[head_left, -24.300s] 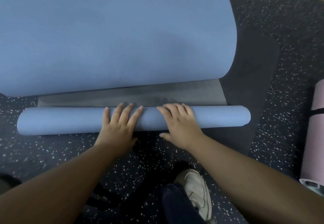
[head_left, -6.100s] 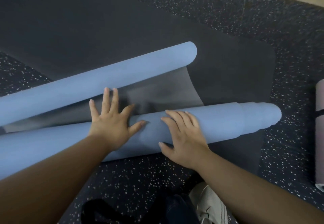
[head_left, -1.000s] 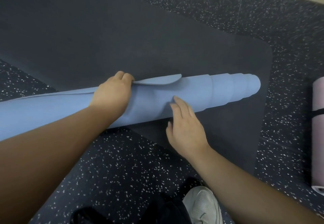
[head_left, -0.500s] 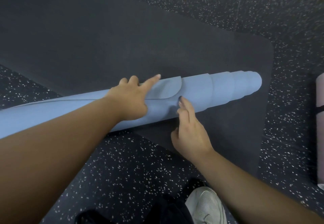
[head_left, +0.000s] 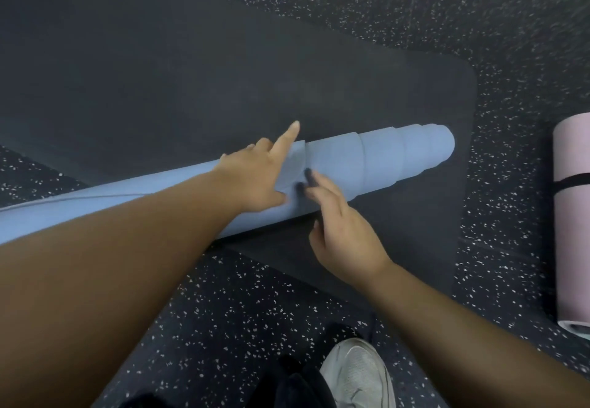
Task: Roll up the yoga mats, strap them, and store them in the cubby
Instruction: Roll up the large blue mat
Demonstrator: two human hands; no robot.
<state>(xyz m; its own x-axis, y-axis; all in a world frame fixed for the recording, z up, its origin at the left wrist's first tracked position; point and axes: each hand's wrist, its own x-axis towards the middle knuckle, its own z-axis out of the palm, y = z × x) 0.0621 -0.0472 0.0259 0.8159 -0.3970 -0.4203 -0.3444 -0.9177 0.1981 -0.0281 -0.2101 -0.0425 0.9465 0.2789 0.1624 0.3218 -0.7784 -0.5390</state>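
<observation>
Since half a second back our left hand (head_left: pixel 255 177) lifted its forefinger, palm resting on the blue mat (head_left: pixel 376 164) roll atop the dark mat (head_left: pixel 191 72). Right hand (head_left: pixel 341 232) touches the flap, fingers straight. Rolled unevenly, unstrapped. Pink mat (head_left: pixel 571 216) strapped; cubby unseen.

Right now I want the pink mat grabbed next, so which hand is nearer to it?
Right. The right hand is beside the blue roll, on the side toward the pink mat; the left hand rests on the roll, farther away.
</observation>
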